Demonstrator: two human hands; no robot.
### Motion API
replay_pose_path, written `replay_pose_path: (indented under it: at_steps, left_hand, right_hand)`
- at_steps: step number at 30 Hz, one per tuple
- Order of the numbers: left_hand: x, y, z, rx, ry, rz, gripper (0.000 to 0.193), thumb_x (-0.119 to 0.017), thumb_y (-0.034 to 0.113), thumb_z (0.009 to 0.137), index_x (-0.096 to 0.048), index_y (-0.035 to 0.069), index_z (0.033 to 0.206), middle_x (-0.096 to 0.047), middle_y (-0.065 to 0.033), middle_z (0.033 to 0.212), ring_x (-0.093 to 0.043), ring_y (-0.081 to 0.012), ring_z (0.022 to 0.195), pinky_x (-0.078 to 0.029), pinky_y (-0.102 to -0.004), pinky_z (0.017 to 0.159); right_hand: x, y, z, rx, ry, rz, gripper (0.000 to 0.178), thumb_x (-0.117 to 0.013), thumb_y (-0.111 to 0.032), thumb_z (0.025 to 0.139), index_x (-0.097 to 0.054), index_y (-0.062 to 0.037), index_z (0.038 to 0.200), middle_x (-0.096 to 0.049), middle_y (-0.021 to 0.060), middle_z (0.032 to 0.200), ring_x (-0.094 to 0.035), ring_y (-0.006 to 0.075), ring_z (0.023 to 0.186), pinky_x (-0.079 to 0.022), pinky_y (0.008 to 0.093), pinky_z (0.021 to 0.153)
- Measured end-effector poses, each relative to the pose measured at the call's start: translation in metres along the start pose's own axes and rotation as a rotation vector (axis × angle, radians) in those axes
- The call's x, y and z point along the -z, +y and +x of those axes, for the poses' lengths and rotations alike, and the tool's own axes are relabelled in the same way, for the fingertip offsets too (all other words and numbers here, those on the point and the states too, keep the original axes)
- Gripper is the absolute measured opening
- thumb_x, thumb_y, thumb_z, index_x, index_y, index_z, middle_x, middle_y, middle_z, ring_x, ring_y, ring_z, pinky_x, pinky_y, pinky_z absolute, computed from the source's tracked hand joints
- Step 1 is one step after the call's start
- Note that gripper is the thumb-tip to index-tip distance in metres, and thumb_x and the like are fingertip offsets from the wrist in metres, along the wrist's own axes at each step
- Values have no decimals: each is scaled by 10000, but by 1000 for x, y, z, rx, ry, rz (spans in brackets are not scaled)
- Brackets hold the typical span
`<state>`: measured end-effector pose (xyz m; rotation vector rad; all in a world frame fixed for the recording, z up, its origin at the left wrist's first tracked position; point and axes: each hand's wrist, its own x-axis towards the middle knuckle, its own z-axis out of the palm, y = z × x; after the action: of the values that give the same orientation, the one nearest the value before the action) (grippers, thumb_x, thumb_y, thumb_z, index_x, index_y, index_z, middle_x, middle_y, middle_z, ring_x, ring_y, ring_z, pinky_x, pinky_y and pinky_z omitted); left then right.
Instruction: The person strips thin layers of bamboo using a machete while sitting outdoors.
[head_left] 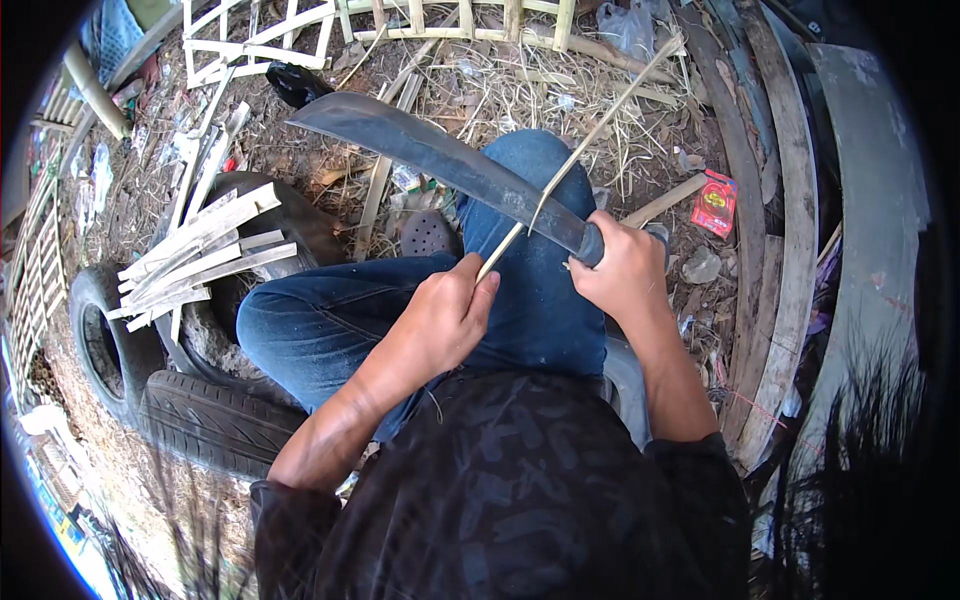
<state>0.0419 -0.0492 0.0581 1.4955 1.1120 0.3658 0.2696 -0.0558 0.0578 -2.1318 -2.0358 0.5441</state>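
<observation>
My right hand [625, 268] is closed round the handle of a machete [430, 150], whose wide dark blade points to the far left above my knee. In my left hand [450, 312] is the near end of a thin bamboo strip [600, 125], which slants away to the far right. Blade and strip cross over my right thigh, close to the handle, and the edge appears to touch the strip there. A pale curl or sliver stands at the crossing. My fingers hide the strip's near end and most of the machete's handle.
Cut wooden slats [215, 245] are piled on old tyres [215, 415] at my left. Bamboo lattice frames [460, 32] stand at the far side. Shavings litter the ground, with a red packet [714, 204] at right beside long weathered boards [790, 230].
</observation>
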Motion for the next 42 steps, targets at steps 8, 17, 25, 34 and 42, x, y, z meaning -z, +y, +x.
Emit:
replay_pose_path:
  at_steps: [8,17,25,34,42]
  left_hand:
    - [-2,11,19,60,16,15,306,-487,253,963,-460,-38,871,-566,-278,683,-585,-442,704,-437,-460,620]
    - [9,1,45,251,-186,-192,394,-494,404,980,-515,36,839,-473,13,669,-430,-73,599,-349,-272,503]
    - [-1,18,32,15,49,182,448,-650,347,872,-504,-74,914,-590,-268,645,-623,-446,675,-483,-489,640]
    - [-16,2,30,-250,189,183,195,-512,125,958,-435,-39,884,-539,-264,566,-563,-468,572,-433,-539,509]
    - [-15,2,18,-153,206,163,187,-504,123,961,-435,-32,884,-537,-266,558,-560,-474,573,-434,-541,510]
  right_hand:
    - [-4,19,17,-67,-204,412,302,-721,-162,643,-645,23,869,-649,187,683,-675,332,704,-508,400,650]
    - [-9,10,11,-66,-34,274,418,-748,-220,641,-658,5,981,-662,229,769,-649,406,767,-527,424,718]
    - [6,1,13,-1,23,-44,346,-764,-207,621,-627,-51,898,-676,162,774,-671,339,760,-529,428,666]
    - [-9,27,42,142,296,-155,361,-783,-191,513,-597,-60,794,-625,90,683,-639,288,649,-508,390,590]
    - [-22,24,45,135,277,-100,373,-777,-172,484,-592,-73,791,-628,95,689,-636,296,658,-506,399,602]
